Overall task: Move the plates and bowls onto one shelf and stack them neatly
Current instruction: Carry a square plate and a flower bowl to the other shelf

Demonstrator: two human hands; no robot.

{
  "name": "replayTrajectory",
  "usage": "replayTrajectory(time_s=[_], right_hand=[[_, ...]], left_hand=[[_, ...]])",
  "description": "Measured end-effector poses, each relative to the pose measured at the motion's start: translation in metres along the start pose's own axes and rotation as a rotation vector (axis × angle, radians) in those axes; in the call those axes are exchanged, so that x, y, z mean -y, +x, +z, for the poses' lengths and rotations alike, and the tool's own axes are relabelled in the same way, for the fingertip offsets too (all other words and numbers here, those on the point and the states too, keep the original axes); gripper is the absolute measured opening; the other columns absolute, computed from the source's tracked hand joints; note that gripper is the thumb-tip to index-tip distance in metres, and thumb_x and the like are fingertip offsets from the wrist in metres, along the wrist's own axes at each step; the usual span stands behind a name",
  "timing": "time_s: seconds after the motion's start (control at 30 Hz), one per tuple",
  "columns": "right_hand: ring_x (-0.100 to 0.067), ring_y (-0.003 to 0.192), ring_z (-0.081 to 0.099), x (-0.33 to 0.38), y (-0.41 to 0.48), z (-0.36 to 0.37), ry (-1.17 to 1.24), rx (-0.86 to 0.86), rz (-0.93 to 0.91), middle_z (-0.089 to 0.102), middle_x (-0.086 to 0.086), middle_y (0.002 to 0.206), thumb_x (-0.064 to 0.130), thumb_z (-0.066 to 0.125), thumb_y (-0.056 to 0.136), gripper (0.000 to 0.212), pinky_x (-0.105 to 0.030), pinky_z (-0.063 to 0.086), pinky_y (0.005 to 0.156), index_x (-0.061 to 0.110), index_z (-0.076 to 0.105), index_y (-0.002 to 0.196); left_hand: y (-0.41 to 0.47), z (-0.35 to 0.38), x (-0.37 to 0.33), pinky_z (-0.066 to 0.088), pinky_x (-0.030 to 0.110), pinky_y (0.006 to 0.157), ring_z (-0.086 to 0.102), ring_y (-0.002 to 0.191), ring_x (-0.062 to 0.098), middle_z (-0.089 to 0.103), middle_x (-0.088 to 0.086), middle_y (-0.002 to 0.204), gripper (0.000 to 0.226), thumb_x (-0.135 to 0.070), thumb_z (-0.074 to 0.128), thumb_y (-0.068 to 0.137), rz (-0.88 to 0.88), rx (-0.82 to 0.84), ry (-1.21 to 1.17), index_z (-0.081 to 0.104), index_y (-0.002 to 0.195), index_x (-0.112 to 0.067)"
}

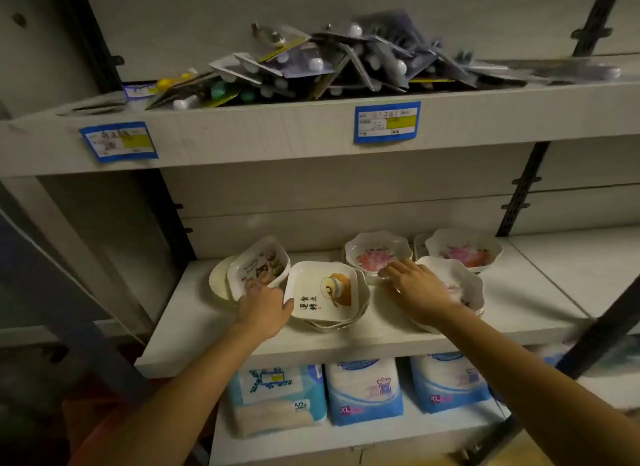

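Several white dishes sit on the middle shelf point(346, 337). A square plate with a cartoon print point(259, 264) leans tilted on a round stack at the left. Beside it a square plate with an orange picture and black characters point(322, 292) tops a small stack. Flower-shaped bowls with pink prints stand behind point(375, 254) and at the right rear point(464, 249). My left hand point(263, 309) grips the left edge of the orange-picture plate. My right hand point(419, 289) rests with fingers spread on another flower bowl stack point(464, 285), fingertips near the rear bowl.
The upper shelf point(311, 133) carries a heap of carded hooks and knobs, with blue price labels on its front edge. Packs of blue and white hygiene goods point(363, 389) fill the shelf below. Dark metal uprights point(519, 195) frame the bay.
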State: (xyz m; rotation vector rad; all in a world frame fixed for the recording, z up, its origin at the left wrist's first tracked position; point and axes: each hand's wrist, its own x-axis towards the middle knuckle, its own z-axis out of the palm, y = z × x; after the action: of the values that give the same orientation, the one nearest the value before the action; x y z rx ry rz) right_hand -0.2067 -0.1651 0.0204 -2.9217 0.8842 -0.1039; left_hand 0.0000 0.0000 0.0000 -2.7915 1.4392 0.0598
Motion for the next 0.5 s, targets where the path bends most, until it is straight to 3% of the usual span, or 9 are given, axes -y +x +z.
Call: replayTrajectory(time_s=[0.1, 0.23, 0.33, 0.43, 0.5], right_hand=[[-0.018, 0.132, 0.037, -0.005, 0.012, 0.008, 0.004, -0.022, 0.015, 0.044, -0.002, 0.143, 0.034, 0.034, 0.099, 0.039, -0.033, 0.029, 0.110, 0.021, 0.045, 0.134], [-0.018, 0.125, 0.043, -0.013, 0.024, 0.017, -0.020, 0.000, 0.031, 0.052, -0.001, 0.135, 0.034, 0.033, 0.099, 0.035, -0.031, 0.032, 0.107, 0.021, 0.054, 0.126], [-0.019, 0.122, 0.045, -0.019, 0.029, 0.023, -0.035, 0.006, 0.028, 0.055, -0.002, 0.132, 0.033, 0.032, 0.100, 0.036, -0.032, 0.034, 0.105, 0.020, 0.056, 0.122], [-0.019, 0.121, 0.046, -0.024, 0.035, 0.027, -0.067, 0.043, 0.020, 0.056, 0.000, 0.130, 0.034, 0.031, 0.100, 0.037, -0.031, 0.032, 0.103, 0.021, 0.057, 0.122], [-0.019, 0.119, 0.047, -0.026, 0.039, 0.029, -0.068, 0.039, 0.014, 0.058, 0.000, 0.127, 0.034, 0.032, 0.100, 0.036, -0.031, 0.032, 0.102, 0.021, 0.058, 0.121]], left_hand=[[0.011, 0.013, 0.003, 0.047, 0.033, 0.071, 0.063, 0.086, 0.026, 0.068, 0.012, 0.091, 0.044, -0.044, 0.032, 0.095, -0.024, 0.089, -0.060, 0.056, 0.076, -0.013], [0.026, 0.027, 0.007, 0.050, 0.032, 0.065, 0.056, 0.056, 0.020, 0.052, 0.002, 0.062, 0.044, -0.043, 0.034, 0.095, -0.100, 0.188, -0.203, 0.051, 0.069, -0.012], [0.034, 0.035, 0.007, 0.056, 0.033, 0.061, 0.063, 0.057, 0.023, 0.060, 0.006, 0.069, 0.037, -0.037, 0.036, 0.096, -0.192, 0.294, -0.374, 0.056, 0.085, -0.008], [0.044, 0.043, 0.005, 0.045, 0.024, 0.046, 0.053, 0.043, 0.016, 0.057, 0.004, 0.060, 0.029, -0.028, 0.035, 0.097, -0.249, 0.351, -0.495, 0.051, 0.086, -0.005], [0.050, 0.048, 0.005, 0.042, 0.023, 0.046, 0.051, 0.046, 0.018, 0.054, 0.005, 0.059, 0.027, -0.021, 0.036, 0.096, -0.264, 0.314, -0.545, 0.052, 0.084, -0.003]])
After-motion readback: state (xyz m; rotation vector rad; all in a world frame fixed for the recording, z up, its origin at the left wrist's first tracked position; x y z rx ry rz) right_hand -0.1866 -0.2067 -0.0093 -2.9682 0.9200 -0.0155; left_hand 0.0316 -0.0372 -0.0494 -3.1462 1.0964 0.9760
